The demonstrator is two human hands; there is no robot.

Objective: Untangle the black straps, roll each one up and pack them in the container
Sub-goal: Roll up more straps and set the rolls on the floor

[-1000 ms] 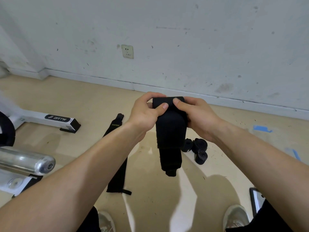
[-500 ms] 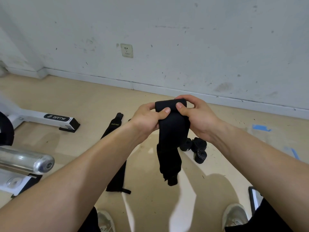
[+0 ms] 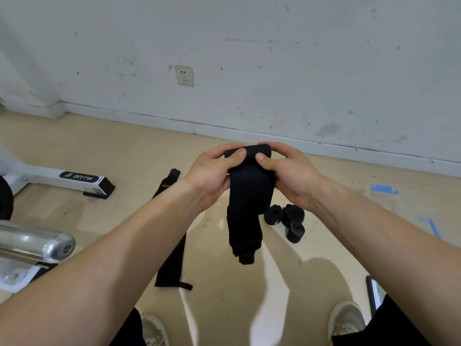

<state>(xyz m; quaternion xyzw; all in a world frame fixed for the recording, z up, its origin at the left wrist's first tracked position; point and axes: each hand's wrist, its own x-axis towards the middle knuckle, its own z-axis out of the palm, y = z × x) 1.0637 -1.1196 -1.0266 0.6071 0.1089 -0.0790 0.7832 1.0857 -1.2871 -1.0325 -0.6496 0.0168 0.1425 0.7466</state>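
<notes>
A wide black strap [image 3: 247,196] hangs in front of me, its top end rolled over. My left hand [image 3: 209,176] and my right hand [image 3: 291,176] each pinch that rolled top, thumbs on the near side, fingers curled over the far side. The free tail dangles down to about knee height. Another black strap [image 3: 172,250] lies flat on the floor to the left, partly hidden by my left forearm. Three rolled black straps [image 3: 287,218] sit together on the floor behind my right wrist. No container shows clearly.
A white exercise machine foot [image 3: 74,179] marked BRTW and a chrome bar end [image 3: 50,245] stand at the left. A white wall with a socket [image 3: 184,75] is ahead. Blue tape marks [image 3: 383,189] are on the floor at right. A dark flat object's edge [image 3: 373,293] lies by my right shoe.
My fingers have turned the rolled top of the strap further, and the hanging tail has shortened slightly and swung. The straps on the floor have not moved.
</notes>
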